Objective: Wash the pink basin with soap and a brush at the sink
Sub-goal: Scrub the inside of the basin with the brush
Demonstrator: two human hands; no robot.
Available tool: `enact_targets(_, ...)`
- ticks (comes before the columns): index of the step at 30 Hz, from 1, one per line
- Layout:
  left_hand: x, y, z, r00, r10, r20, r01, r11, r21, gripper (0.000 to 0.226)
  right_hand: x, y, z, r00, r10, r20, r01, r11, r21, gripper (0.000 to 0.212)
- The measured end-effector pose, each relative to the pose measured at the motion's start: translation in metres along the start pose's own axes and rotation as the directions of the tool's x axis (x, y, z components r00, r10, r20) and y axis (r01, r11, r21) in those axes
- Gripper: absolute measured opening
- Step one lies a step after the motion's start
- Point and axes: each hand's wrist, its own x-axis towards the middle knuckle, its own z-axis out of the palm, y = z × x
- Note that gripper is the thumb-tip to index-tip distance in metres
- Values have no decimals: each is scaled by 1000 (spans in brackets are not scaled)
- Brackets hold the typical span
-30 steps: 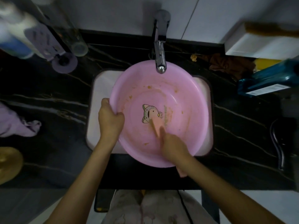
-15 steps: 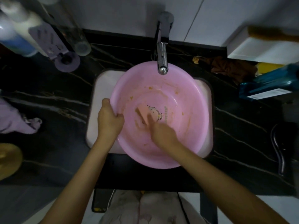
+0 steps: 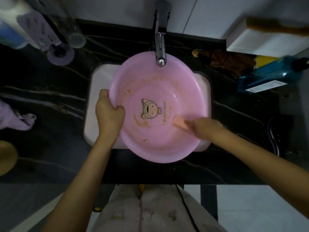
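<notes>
On the veined black counter [image 3: 58, 91], left hand [image 3: 109, 113] grips the round pink basin [image 3: 167, 84], right hand [image 3: 205, 127] pinches peach soap [image 3: 179, 122].

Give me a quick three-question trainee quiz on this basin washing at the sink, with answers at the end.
1. True or false: the left hand grips the pink basin's rim.
2. Where does the right hand press the peach soap bar? A) on the basin's rim B) on its inside, near-right side C) on its underside
3. What hangs over the basin's far rim?
Key: 1 true; 2 B; 3 the faucet spout.
</notes>
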Motion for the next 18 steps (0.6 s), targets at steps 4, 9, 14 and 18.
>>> enact_targets(4,0,-1,3,999,26,-33,-26,1000,3,32,-29,-37,15,929,-265,259,151,909,388,42)
enact_targets(9,-2,-4,0,999,36,-38,-36,999,16,32,-23,-24,9,900,-293,322,114,873,475,42)
enact_targets(14,-7,-6,-3,999,20,-29,-19,999,39,32,-7,3,-11,995,96,2,-95,982,-166,40)
enact_targets(18,-8,-2,0,999,-10,-39,10,1000,10,33,-34,-43,5,953,-204,224,127,941,315,36)
